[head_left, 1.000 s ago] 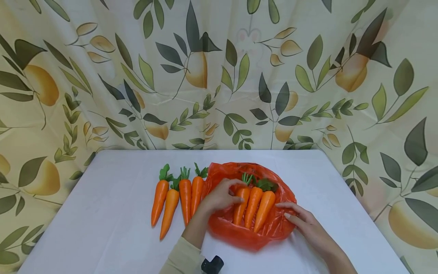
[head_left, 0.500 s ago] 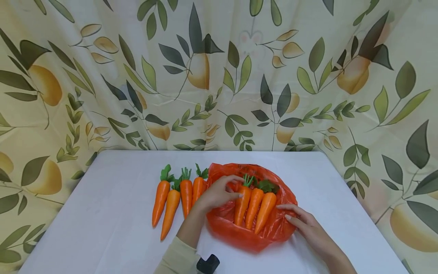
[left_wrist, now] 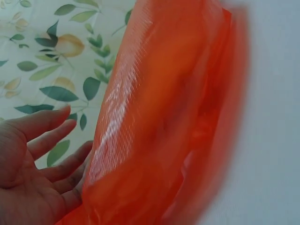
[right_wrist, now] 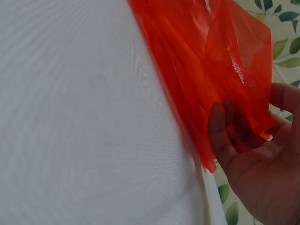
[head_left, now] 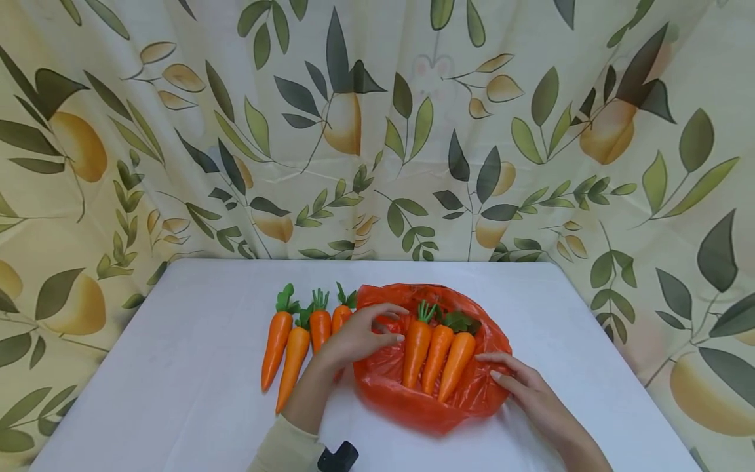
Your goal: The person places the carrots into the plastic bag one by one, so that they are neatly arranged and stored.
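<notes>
A red plastic bag [head_left: 407, 406] lies spread wide at its mouth on the white table. Three orange carrots with green tops sit side by side in it: a left carrot [head_left: 417, 351], a middle carrot [head_left: 436, 359] and a right carrot [head_left: 457, 365]. My left hand [head_left: 368, 334] is over the bag's left side, apart from the left carrot, its fingers loosely bent around nothing. In the left wrist view the relaxed fingers [left_wrist: 61, 171] come up beside the bag's plastic. At the right rim, my right hand [head_left: 522, 380] pinches the bag; the right wrist view shows plastic between thumb and fingers.
Several more carrots [head_left: 276, 347] lie in a row left of the bag, partly covered by my left forearm. A white table [head_left: 194, 367] carries everything. Behind its far edge hangs a curtain [head_left: 377, 164] printed with leaves and fruit.
My left hand has let go of the left carrot in the bag and drawn back to the left. The right hand has stayed at the bag's rim.
</notes>
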Motion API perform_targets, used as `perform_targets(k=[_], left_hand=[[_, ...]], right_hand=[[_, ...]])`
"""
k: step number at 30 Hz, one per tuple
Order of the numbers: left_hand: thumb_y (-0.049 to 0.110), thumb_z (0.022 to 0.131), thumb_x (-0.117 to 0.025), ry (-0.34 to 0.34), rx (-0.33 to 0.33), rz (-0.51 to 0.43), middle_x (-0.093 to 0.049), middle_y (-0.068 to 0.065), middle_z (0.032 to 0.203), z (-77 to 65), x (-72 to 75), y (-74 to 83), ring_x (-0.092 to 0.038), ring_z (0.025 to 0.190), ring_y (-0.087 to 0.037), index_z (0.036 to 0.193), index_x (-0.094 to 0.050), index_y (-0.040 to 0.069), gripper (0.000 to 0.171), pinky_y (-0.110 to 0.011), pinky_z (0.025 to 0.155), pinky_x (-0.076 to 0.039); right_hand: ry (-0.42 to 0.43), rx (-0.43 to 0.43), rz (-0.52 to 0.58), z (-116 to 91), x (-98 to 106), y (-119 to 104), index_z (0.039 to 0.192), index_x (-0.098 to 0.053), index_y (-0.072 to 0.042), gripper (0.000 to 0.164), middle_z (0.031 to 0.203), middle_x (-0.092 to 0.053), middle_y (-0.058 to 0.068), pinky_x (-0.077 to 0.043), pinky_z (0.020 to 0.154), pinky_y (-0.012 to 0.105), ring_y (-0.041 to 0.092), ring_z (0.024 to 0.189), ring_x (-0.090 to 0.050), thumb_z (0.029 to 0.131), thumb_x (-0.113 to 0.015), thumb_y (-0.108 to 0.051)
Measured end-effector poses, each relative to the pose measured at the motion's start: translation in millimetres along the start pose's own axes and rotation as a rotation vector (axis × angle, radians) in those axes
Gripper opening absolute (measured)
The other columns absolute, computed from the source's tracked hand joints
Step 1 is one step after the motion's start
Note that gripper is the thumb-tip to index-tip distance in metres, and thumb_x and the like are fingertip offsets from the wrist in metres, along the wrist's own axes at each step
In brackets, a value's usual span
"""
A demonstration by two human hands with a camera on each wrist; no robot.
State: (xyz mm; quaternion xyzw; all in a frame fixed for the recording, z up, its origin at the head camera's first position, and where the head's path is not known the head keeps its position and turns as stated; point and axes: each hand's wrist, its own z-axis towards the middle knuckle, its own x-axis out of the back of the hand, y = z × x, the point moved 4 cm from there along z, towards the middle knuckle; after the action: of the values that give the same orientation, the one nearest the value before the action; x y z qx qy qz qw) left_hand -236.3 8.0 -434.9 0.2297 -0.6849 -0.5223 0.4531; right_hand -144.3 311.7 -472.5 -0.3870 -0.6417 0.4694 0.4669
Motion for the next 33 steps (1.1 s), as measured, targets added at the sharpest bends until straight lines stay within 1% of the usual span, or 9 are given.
perform_targets(k=[4,6,10,14,16,21,24,28,33], left_hand=[[0.019,0.097,-0.076,0.007,0.015,-0.039,-0.061,-0.009,0.135,-7.3,7.9,-4.9,-0.059,0.113,-0.027,0.135,-0.067,0.024,0.039,-0.041,0.085,-0.057],[0.019,0.097,-0.075,0.009,0.015,-0.052,-0.061,-0.009,0.135,-9.7,11.3,-5.7,-0.059,0.112,-0.028,0.135,-0.067,0.023,0.039,-0.041,0.083,-0.058],[0.018,0.097,-0.076,0.015,0.006,-0.05,-0.063,-0.004,0.129,-14.5,18.0,-4.1,-0.059,0.108,-0.026,0.133,-0.067,0.025,0.038,-0.041,0.082,-0.058],[0.016,0.097,-0.075,0.024,0.004,-0.04,-0.064,0.001,0.127,-20.8,28.0,-4.6,-0.06,0.107,-0.026,0.132,-0.068,0.025,0.037,-0.043,0.083,-0.059],[0.016,0.097,-0.074,0.036,0.013,-0.027,-0.064,-0.002,0.128,-24.8,34.7,-6.3,-0.059,0.107,-0.027,0.132,-0.068,0.024,0.036,-0.044,0.083,-0.059],[0.016,0.097,-0.074,0.096,0.034,0.016,-0.064,-0.008,0.132,-36.8,54.3,-10.4,-0.059,0.107,-0.028,0.133,-0.068,0.02,0.037,-0.041,0.081,-0.058],[0.015,0.096,-0.074,0.137,0.061,0.01,-0.065,-0.007,0.13,-46.2,66.7,-15.2,-0.059,0.108,-0.028,0.133,-0.069,0.02,0.037,-0.042,0.08,-0.058],[0.012,0.096,-0.074,0.184,0.108,-0.001,-0.064,-0.008,0.127,-59.0,83.6,-26.2,-0.06,0.107,-0.027,0.132,-0.07,0.022,0.037,-0.046,0.081,-0.058],[0.011,0.097,-0.073,0.221,0.108,0.011,-0.063,-0.01,0.129,-67.2,102.8,-35.0,-0.061,0.106,-0.026,0.13,-0.07,0.022,0.035,-0.045,0.084,-0.056]], right_hand=[[0.001,0.015,-0.003,1,0,0,0.142,-0.057,-0.001,0.035,0.148,-0.046,0.025,-0.051,0.095,0.026,0.007,0.121,-0.057,0.109,-0.049,-0.011],[0.004,0.014,-0.005,0,1,0,0.142,-0.057,-0.001,0.035,0.149,-0.046,0.024,-0.051,0.095,0.026,0.006,0.121,-0.057,0.109,-0.049,-0.012],[0.002,0.004,0.001,-1,2,1,0.143,-0.057,-0.002,0.036,0.149,-0.046,0.023,-0.052,0.095,0.026,0.006,0.121,-0.057,0.11,-0.049,-0.013],[-0.003,0.025,-0.004,-1,0,0,0.143,-0.056,-0.001,0.036,0.148,-0.047,0.024,-0.052,0.095,0.027,0.008,0.121,-0.057,0.11,-0.048,-0.013],[-0.007,0.031,-0.006,0,0,0,0.143,-0.056,-0.001,0.035,0.147,-0.047,0.024,-0.052,0.095,0.026,0.008,0.12,-0.057,0.11,-0.048,-0.013],[-0.01,0.021,-0.003,1,-1,-1,0.143,-0.056,-0.001,0.036,0.148,-0.046,0.024,-0.052,0.095,0.026,0.008,0.12,-0.057,0.11,-0.048,-0.013],[-0.009,-0.004,0.002,2,-2,-1,0.143,-0.056,-0.002,0.036,0.15,-0.046,0.023,-0.051,0.095,0.026,0.007,0.121,-0.057,0.11,-0.048,-0.013],[-0.015,-0.041,0.009,3,-2,0,0.145,-0.054,-0.002,0.038,0.152,-0.043,0.022,-0.051,0.096,0.026,0.005,0.121,-0.055,0.11,-0.049,-0.014],[-0.021,-0.059,0.009,3,1,2,0.147,-0.054,-0.003,0.038,0.154,-0.042,0.021,-0.051,0.095,0.026,0.004,0.12,-0.055,0.11,-0.048,-0.015]])
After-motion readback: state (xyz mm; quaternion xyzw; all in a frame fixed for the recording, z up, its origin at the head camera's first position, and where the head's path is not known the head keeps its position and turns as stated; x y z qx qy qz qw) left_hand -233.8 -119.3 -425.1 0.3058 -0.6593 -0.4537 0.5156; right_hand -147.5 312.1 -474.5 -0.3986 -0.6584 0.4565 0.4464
